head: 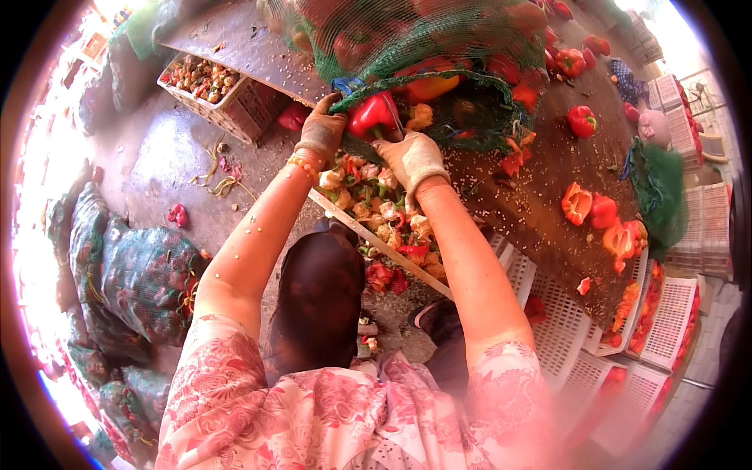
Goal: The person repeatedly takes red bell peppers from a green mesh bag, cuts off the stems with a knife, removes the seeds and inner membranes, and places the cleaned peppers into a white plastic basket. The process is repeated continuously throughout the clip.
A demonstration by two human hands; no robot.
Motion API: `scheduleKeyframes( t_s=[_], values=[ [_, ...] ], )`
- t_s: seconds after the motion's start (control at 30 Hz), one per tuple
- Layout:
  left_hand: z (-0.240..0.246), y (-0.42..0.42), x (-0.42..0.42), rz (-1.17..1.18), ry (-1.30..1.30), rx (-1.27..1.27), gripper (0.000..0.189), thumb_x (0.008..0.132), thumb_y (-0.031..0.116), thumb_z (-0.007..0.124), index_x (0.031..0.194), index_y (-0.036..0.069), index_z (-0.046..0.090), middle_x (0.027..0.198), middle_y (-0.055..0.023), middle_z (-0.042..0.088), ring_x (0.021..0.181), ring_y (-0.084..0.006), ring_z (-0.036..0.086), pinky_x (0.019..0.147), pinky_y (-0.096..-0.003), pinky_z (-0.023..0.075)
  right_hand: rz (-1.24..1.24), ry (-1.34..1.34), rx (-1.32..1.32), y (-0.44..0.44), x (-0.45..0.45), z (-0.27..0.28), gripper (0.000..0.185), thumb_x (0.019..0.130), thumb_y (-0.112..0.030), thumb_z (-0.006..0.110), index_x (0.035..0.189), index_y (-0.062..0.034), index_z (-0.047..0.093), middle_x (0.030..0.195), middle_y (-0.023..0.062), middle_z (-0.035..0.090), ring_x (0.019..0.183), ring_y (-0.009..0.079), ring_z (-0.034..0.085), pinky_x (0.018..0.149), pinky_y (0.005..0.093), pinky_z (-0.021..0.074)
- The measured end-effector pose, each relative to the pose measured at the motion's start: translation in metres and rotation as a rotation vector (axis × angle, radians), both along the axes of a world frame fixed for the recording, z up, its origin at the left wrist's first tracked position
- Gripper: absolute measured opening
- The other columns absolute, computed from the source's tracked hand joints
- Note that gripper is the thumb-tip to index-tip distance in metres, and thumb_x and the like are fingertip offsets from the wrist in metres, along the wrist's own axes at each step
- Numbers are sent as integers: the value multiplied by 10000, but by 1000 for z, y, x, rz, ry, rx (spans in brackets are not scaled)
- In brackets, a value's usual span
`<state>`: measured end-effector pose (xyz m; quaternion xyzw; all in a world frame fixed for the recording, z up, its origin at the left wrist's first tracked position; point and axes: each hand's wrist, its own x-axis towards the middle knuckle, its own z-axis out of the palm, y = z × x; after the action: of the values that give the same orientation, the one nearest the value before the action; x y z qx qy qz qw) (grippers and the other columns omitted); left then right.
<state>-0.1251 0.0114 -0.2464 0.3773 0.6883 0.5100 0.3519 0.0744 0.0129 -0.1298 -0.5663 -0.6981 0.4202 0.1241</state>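
A green mesh sack full of red bell peppers lies on the work table in front of me, its mouth facing me. My left hand, in a tan work glove, grips the edge of the sack's mouth beside a blue tie. My right hand, also gloved, is at a red bell pepper in the mouth, fingers by its green stem; a thin blade-like thing shows along the pepper. Whether the right hand holds the pepper or the thin thing is unclear. Below both hands, a crate holds cut pepper cores and stems.
Halved peppers and a whole red pepper lie on the table at right. White plastic crates stand at lower right. Another crate of cores is at upper left. Filled mesh sacks lie on the left.
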Motion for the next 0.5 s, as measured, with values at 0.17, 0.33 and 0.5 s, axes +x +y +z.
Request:
scheduleKeyframes(
  t_s=[0.17, 0.33, 0.5],
  values=[
    [16, -4, 12, 66, -421, 47, 495, 822, 4, 612, 1307, 102, 588, 1007, -70, 686, 795, -136, 641, 681, -266, 527, -123, 143, -6, 13, 3, -31, 452, 800, -360, 747, 1000, 40, 680, 908, 158, 718, 825, 266, 672, 766, 357, 497],
    [61, -1, 45, -14, -673, 110, 492, 830, 39, 624, 1314, 68, 540, 957, -53, 677, 707, -164, 653, 572, -303, 539, -327, 592, -66, 13, 31, -38, 209, 859, -206, 710, 935, -17, 666, 754, 33, 650, 585, 114, 531, 557, 295, 439],
    [-4, 18, 18, -128, -149, 143, 365, 859, 45, 597, 1224, 67, 607, 918, -56, 685, 692, -166, 657, 563, -308, 537, -501, 840, -247, 4, 74, -6, 110, 895, -156, 669, 942, -75, 612, 658, -18, 545, 474, 60, 426, 417, 220, 354]
  ],
)
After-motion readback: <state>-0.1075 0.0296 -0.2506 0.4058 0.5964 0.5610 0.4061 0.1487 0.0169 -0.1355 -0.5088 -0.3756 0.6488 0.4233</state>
